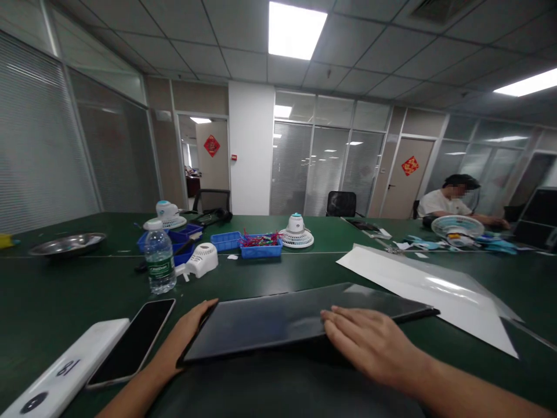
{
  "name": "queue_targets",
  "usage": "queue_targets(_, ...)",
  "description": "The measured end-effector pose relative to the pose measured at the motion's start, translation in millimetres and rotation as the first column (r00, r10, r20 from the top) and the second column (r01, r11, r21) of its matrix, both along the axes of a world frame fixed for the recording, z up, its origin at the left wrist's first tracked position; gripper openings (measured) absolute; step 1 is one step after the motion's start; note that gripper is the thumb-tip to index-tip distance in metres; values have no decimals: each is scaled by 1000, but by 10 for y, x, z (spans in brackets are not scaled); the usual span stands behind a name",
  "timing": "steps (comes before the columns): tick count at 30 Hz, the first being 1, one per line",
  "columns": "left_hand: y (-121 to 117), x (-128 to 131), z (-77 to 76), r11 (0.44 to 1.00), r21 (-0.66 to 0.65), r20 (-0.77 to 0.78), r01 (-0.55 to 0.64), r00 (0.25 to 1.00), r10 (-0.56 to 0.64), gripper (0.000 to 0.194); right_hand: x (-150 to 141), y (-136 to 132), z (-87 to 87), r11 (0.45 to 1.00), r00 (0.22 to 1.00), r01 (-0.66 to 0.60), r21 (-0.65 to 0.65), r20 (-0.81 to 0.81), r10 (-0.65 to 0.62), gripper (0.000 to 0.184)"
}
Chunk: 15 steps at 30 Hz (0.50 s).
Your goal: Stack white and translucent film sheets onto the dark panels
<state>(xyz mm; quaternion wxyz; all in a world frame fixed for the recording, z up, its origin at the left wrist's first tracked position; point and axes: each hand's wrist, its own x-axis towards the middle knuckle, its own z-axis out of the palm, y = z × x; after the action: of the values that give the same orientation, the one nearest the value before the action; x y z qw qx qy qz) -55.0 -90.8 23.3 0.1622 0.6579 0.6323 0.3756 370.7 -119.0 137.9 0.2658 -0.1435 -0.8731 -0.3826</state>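
Observation:
A thin, glossy dark flat panel [278, 319] with black edges is in front of me, tilted over the green table. My left hand [187, 328] grips its left edge, the fingers mostly hidden behind it. My right hand [369, 342] lies over the near edge towards the right, its fingers stretched out on the top surface and its thumb out of sight. I cannot tell what the panel belongs to. Left of it, a black-screened smartphone [134, 342] lies beside a white slab-like device [72, 366] marked 18.
A water bottle [159, 258] stands beyond the phone. White plastic housing [202, 260], a blue tray of wires [261, 247], fan-like units [296, 232] and a metal dish [67, 245] are farther back. White sheets [422, 290] lie right. A person [452, 200] sits at the far right.

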Motion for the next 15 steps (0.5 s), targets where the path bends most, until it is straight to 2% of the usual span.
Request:
queue_targets(4,26,-85,86,999,-30,93,-44,995,46,63,-194,-36,-519,997,997,3,-79,-73,-9,29)
queue_targets(8,20,-113,168,996,-53,137,-66,988,72,68,-333,-16,-860,967,997,66,-245,-18,-73,27)
queue_targets(10,-4,-79,175,997,-65,101,-42,994,49,64,-388,13,-903,929,991,134,-345,50,-124,29)
queue_targets(13,-49,7,144,996,-90,-6,19,1000,-20,57,-439,10,-801,851,976,217,-479,106,-190,44)
queue_targets(15,-66,56,112,994,-101,-83,49,995,-58,55,-459,-110,-706,852,979,203,-483,108,-172,56)
